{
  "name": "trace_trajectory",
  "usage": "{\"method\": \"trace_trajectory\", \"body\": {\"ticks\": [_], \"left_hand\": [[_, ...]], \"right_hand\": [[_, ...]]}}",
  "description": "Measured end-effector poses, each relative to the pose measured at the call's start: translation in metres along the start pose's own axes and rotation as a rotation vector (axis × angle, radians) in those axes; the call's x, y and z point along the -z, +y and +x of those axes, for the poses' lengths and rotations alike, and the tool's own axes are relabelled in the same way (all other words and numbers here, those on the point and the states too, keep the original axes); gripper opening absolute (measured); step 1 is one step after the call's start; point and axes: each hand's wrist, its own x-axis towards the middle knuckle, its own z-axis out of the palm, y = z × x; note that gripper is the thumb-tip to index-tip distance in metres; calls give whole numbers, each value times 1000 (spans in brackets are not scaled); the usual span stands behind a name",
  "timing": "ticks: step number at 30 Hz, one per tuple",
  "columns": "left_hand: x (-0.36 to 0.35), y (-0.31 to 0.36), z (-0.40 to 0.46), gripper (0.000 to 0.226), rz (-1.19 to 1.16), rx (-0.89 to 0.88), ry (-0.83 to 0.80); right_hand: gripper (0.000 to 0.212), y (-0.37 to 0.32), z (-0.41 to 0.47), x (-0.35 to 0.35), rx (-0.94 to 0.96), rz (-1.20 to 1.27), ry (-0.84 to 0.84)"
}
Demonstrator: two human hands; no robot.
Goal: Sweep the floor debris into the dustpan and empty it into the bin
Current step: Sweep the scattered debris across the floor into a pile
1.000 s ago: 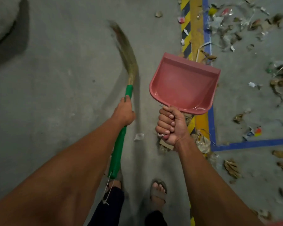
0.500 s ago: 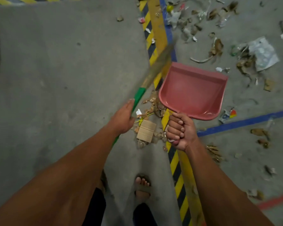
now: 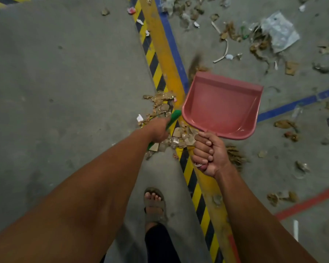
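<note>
Over littered concrete floor [image 3: 46, 92], right hand [image 3: 207, 154] clenches dustpan [image 3: 220, 109] mouth-forward; left hand [image 3: 158, 128] grips broom [image 3: 172, 117].

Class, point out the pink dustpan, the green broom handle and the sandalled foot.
pink dustpan [image 3: 220, 107], head view, inner floor of the pan.
green broom handle [image 3: 173, 117], head view, upper end.
sandalled foot [image 3: 153, 203], head view, top of foot.

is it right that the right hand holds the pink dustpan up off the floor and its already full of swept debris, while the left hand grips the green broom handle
Not quite. In the head view the right hand does hold the pink dustpan up, and the left hand grips the green broom handle, but the dustpan is empty. The debris pile lies on the floor beneath it.
</note>
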Motion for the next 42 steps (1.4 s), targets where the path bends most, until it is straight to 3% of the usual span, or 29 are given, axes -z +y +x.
{"method": "trace_trajectory", "body": {"ticks": [3,6,13,16,18,21,24,27,32,35,38,42], "left_hand": [[4,14,-4,77,-8,-105,12],[0,10,-27,78,-89,-110,136],[-41,-34,-91,74,-193,245,411],[-61,-45,-103,75,-167,459,300],[-74,-45,-106,75,-95,492,162],[-89,-35,-106,75,-13,363,39],[-89,-23,-106,72,-12,159,27],[-76,-15,-112,82,10,-16,11],[-71,-28,-146,88,40,-99,81],[-81,-53,-182,82,-21,-4,196],[-100,-77,-220,80,-72,217,314],[-130,-109,-261,88,-134,564,270]], "right_hand": [[42,-1,-17,9,20,42,-21],[42,0,-32,12,33,37,-16],[42,18,-52,9,39,13,37],[41,30,-56,12,34,4,52],[41,40,-59,18,30,-4,60],[40,53,-65,24,23,-25,77],[40,64,-72,22,16,-33,74],[42,73,-77,17,15,-32,58],[42,89,-84,4,-6,-58,9],[41,106,-89,-10,0,-70,7],[42,124,-96,-19,14,-84,5],[43,147,-109,-21,-8,-86,-13]]}}
